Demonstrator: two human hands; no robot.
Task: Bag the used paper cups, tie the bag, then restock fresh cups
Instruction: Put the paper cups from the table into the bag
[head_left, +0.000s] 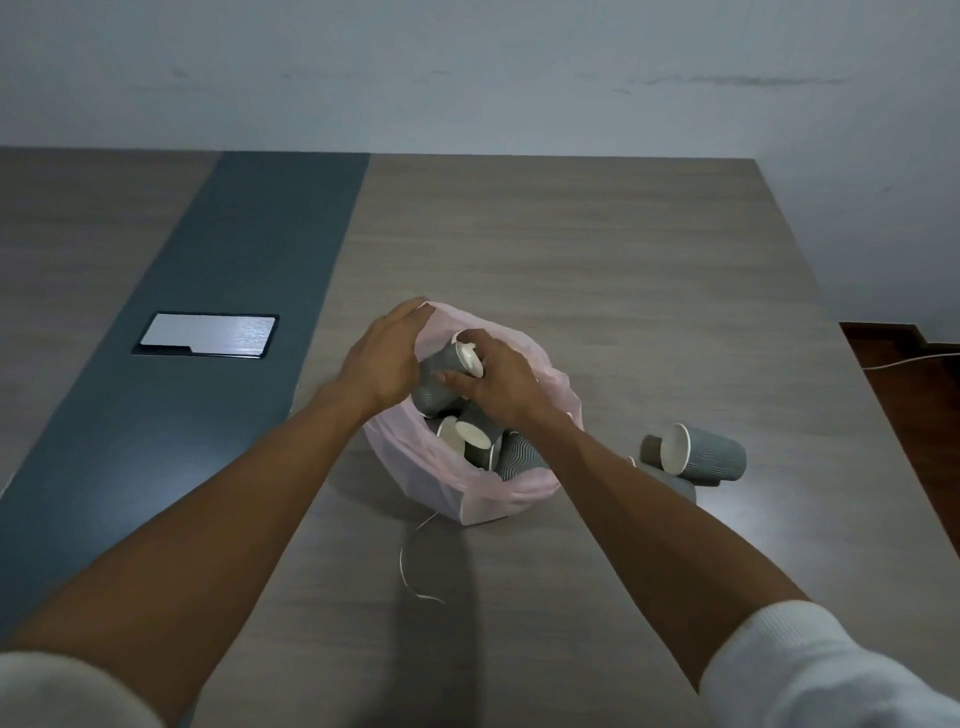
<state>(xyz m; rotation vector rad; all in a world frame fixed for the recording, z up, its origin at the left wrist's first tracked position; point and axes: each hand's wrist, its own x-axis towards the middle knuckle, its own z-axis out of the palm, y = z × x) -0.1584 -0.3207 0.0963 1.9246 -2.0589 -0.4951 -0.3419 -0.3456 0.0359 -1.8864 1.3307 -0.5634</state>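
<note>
A thin pink plastic bag (485, 501) stands open on the wooden table (597, 249), with several grey ribbed paper cups (480, 441) inside. My left hand (387, 358) holds the bag's left rim open, fingers fairly straight along the edge. My right hand (501, 382) grips a grey cup (441, 382) over the bag's mouth, the cup tipped on its side. Two more grey cups lie on the table right of the bag: one on its side with its white mouth facing me (704, 457), another (670, 483) partly behind my right forearm.
A loose white string (410, 561) lies on the table in front of the bag. A dark strip runs down the table's left part with a metal cover plate (208, 335) set in it. The table's right edge drops to a dark floor with a white cable (909, 359).
</note>
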